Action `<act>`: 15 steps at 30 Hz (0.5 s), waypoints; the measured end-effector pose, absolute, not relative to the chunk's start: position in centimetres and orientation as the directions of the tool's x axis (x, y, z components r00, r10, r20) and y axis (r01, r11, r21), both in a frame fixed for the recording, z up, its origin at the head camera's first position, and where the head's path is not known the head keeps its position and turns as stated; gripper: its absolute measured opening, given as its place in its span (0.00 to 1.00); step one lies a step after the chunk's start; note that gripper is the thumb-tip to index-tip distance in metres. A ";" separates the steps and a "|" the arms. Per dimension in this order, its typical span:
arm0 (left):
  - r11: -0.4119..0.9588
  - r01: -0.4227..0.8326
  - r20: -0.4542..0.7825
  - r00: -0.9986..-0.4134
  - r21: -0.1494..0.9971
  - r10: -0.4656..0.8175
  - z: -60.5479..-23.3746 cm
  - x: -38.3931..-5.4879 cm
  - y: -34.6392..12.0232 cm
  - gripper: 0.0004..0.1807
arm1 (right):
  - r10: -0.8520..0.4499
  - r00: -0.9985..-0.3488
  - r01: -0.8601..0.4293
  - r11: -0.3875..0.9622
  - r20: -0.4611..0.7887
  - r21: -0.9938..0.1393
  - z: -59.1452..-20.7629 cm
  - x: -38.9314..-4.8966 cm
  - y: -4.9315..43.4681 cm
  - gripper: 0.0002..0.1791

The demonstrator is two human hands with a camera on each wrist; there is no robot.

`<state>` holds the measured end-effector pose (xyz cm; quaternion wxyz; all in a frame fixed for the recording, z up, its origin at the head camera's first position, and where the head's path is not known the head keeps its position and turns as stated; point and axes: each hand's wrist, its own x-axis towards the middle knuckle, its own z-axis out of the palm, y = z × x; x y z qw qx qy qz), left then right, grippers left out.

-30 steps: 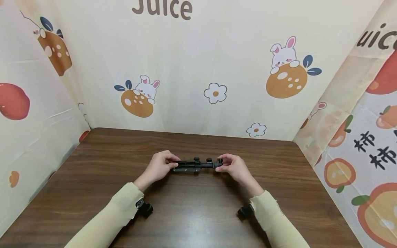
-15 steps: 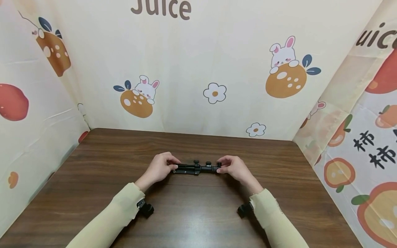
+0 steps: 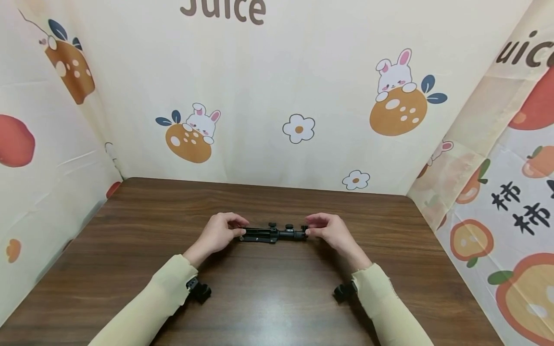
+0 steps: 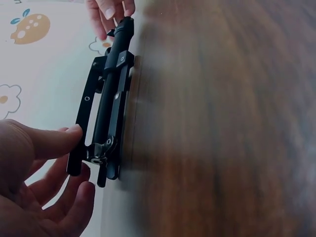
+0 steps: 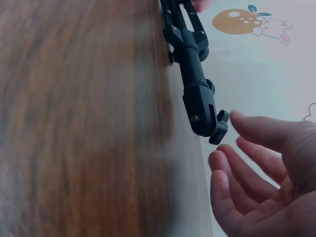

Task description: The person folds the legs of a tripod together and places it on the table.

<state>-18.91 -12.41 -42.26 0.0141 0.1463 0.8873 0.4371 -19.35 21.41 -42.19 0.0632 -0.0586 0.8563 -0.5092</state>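
Observation:
A black folded mini tripod point(image 3: 277, 234) lies on its side across the table, legs to the left and a mount with a wing screw point(image 5: 220, 127) at the right. My left hand point(image 3: 219, 232) is at the leg end. In the left wrist view its thumb point(image 4: 59, 140) is right at the outer leg, while the other fingers lie loosely spread below. My right hand point(image 3: 331, 232) is beside the mount end. Seen from the right wrist, its thumb and fingers are parted just off the wing screw, holding nothing.
The brown wooden table point(image 3: 268, 288) extends on all sides of the tripod. A printed fabric curtain point(image 3: 251, 72) stands along the back edge, with more fabric at left and right. Black wrist cameras point(image 3: 199, 290) sit below both hands.
The tripod came down slightly onto the table. My right fingers let go of the mount end and moved a little right; my left fingers loosened and shifted slightly left.

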 end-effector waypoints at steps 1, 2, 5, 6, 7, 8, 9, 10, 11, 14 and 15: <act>0.566 0.248 0.103 -0.956 0.786 0.275 -42.2 -18.9 -12.5 0.10 | -0.167 -0.985 -0.044 0.465 -0.039 -0.884 -42.1 -19.3 21.5 0.22; 0.557 0.242 0.100 -0.957 0.794 0.273 -42.1 -18.9 -12.6 0.10 | -0.168 -0.985 -0.052 0.454 -0.028 -0.889 -42.1 -19.3 21.5 0.21; 0.531 0.245 0.109 -0.955 0.811 0.275 -41.9 -18.9 -13.0 0.11 | -0.179 -0.984 -0.075 0.415 0.000 -0.907 -41.8 -19.1 21.7 0.21; 0.522 0.250 0.117 -0.954 0.816 0.275 -41.8 -19.0 -13.1 0.11 | -0.183 -0.983 -0.085 0.404 0.011 -0.911 -41.7 -19.0 21.9 0.20; 0.514 0.258 0.128 -0.953 0.818 0.274 -41.7 -19.0 -13.3 0.10 | -0.179 -0.984 -0.087 0.393 0.017 -0.915 -41.6 -19.0 21.9 0.20; 0.510 0.257 0.134 -0.955 0.821 0.266 -41.6 -19.0 -13.6 0.10 | -0.175 -0.984 -0.091 0.385 0.024 -0.918 -41.5 -19.0 22.0 0.19; 0.509 0.264 0.145 -0.954 0.819 0.262 -41.6 -19.1 -13.9 0.10 | -0.169 -0.985 -0.094 0.375 0.032 -0.922 -41.4 -18.9 22.1 0.19; 0.510 0.270 0.155 -0.954 0.817 0.256 -41.5 -19.1 -14.2 0.09 | -0.164 -0.986 -0.095 0.368 0.036 -0.925 -41.2 -18.9 22.2 0.19; 0.513 0.279 0.170 -0.953 0.812 0.250 -41.4 -19.2 -14.5 0.08 | -0.157 -0.986 -0.105 0.374 0.048 -0.921 -40.7 -18.6 22.2 0.17; 0.529 0.288 0.190 -0.954 0.798 0.233 -41.1 -19.1 -15.7 0.07 | -0.131 -0.988 -0.124 0.385 0.078 -0.915 -39.8 -18.1 22.4 0.16; 0.536 0.291 0.193 -0.953 0.793 0.232 -40.9 -19.0 -16.1 0.08 | -0.125 -0.988 -0.135 0.390 0.093 -0.911 -39.8 -18.0 22.6 0.16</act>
